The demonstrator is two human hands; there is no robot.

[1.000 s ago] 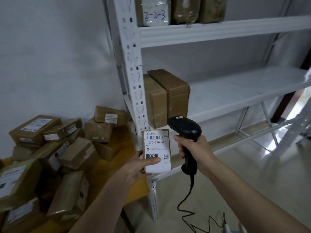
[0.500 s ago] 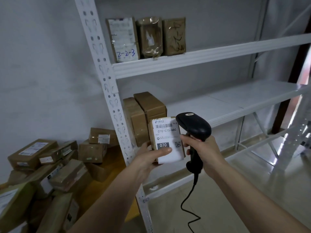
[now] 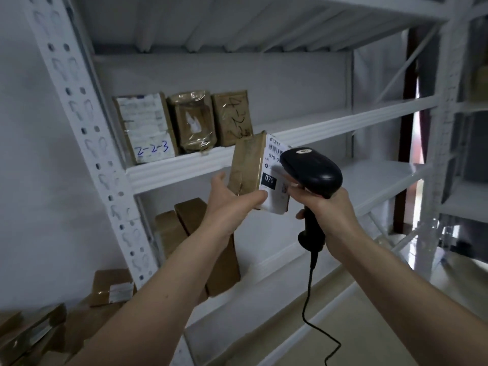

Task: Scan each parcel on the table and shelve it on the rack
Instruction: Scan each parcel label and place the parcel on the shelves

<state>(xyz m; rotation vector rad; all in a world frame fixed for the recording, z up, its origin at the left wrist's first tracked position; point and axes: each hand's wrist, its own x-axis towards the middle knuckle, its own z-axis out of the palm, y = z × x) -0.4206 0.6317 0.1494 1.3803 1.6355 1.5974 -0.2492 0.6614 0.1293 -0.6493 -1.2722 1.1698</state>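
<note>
My left hand point(image 3: 232, 200) grips a small brown parcel point(image 3: 247, 165) from below; its white label reads 070. The parcel is raised in front of the white rack's middle shelf point(image 3: 317, 130), just right of three parcels standing there point(image 3: 184, 122). My right hand point(image 3: 330, 207) holds a black corded barcode scanner point(image 3: 311, 169) by its handle, its head right beside the label and covering part of it.
Two brown boxes point(image 3: 184, 225) stand on the lower shelf behind my left forearm. More parcels point(image 3: 39, 331) lie heaped on the table at the bottom left. The rack's perforated upright point(image 3: 87, 128) runs down the left. The scanner cable point(image 3: 309, 299) hangs toward the floor.
The parcel and scanner have risen from the lower shelf level to the middle shelf, and my view has tilted up. The parcel has turned so its brown side shows.
</note>
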